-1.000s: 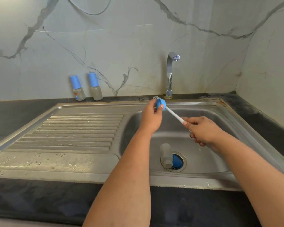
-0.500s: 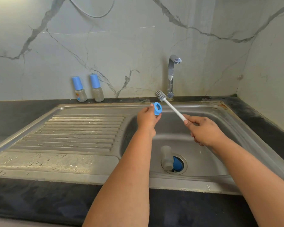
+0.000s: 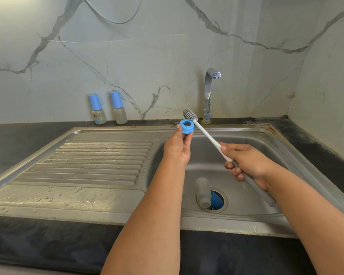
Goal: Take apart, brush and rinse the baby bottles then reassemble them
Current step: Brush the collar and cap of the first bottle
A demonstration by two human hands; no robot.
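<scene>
Pinching the blue ring (image 3: 186, 126) above the sink (image 3: 246, 135), the left hand (image 3: 178, 147) now holds it clear of the brush (image 3: 205, 133), whose handle the right hand (image 3: 248, 163) grips; brush head withdrawn beside the ring.

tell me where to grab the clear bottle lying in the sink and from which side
Grip the bottle around its round body, coming down from above. It lies on its side in the sink, its lower end over the drain beside a blue part, so the upper body is the freest, easiest part to close fingers around.
</scene>
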